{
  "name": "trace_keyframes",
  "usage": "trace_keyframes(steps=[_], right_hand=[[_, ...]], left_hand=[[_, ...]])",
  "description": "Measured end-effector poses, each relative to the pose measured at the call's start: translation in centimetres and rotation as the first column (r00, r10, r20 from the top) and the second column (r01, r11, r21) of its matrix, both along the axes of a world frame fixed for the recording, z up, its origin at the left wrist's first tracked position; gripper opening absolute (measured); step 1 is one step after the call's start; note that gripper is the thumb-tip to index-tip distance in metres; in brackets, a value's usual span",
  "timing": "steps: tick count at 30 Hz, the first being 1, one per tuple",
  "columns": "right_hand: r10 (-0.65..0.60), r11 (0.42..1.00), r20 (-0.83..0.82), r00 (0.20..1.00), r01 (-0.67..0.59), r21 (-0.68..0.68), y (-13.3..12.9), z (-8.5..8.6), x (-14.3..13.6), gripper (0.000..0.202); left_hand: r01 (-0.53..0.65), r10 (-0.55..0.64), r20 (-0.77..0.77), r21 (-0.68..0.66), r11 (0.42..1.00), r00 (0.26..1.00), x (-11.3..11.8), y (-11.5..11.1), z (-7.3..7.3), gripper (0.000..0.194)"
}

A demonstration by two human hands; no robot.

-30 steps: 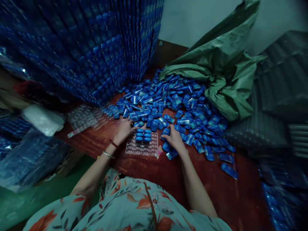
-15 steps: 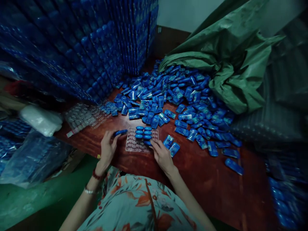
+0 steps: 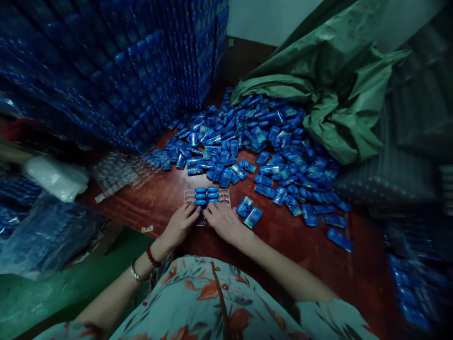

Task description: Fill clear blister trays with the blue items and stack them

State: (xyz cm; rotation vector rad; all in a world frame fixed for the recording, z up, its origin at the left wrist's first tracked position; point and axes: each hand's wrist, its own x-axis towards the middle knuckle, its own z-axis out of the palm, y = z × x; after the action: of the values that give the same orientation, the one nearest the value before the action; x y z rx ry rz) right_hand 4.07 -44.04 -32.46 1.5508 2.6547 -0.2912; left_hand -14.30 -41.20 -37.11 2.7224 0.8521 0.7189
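A clear plastic tray (image 3: pixel 189 194) with moulded cells lies at the table's front edge. Blue oval packets (image 3: pixel 201 190) fill two columns in its middle, and the cells at its sides show bare. My left hand (image 3: pixel 181 222) is closed at the tray's lower left, its fingertips on a dark blue packet (image 3: pixel 201 207). Right beside it, my right hand (image 3: pixel 222 221) bends over the tray's lower right with its fingers together on a packet in the same row. The fingers cover much of that row and the tray's near part.
A big heap of blue packets (image 3: pixel 247 127) spreads over the red-brown table (image 3: pixel 283 264). Two packets (image 3: pixel 248 211) lie right of the tray. Empty clear trays (image 3: pixel 120 172) lie at left, below tall stacks of filled trays (image 3: pixel 134 75). A green sack (image 3: pixel 339 104) stands behind.
My left hand has moved right with its blue packet, onto the tray. My right hand has shifted left and over the tray, so the hands are now almost touching.
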Motion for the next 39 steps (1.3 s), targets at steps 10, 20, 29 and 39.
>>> trace_keyframes(steps=[10, 20, 29, 39], right_hand=[[-0.315, 0.916, -0.351, 0.881, 0.38, 0.13, -3.8, -3.6, 1.9, 0.04], [-0.84, 0.521, -0.322, 0.436, 0.815, -0.254, -7.1, -4.2, 9.8, 0.062], [-0.875, 0.289, -0.482, -0.043, 0.753, -0.591, -10.1, -6.8, 13.5, 0.054], [-0.598, 0.667, -0.78, 0.184, 0.655, -0.357, -6.9, -3.5, 5.0, 0.02]], left_hand=[[0.068, -0.047, -0.219, 0.093, 0.993, 0.975, 0.6, 1.1, 0.9, 0.031], [0.099, -0.109, -0.184, -0.064, 0.993, 0.977, 11.0, -1.7, 1.1, 0.039], [0.046, -0.162, -0.471, -0.248, 0.968, 0.867, 16.5, -2.7, 1.0, 0.043], [-0.035, 0.024, -0.034, -0.355, 0.934, 0.999, 0.3, -3.5, 2.8, 0.053]])
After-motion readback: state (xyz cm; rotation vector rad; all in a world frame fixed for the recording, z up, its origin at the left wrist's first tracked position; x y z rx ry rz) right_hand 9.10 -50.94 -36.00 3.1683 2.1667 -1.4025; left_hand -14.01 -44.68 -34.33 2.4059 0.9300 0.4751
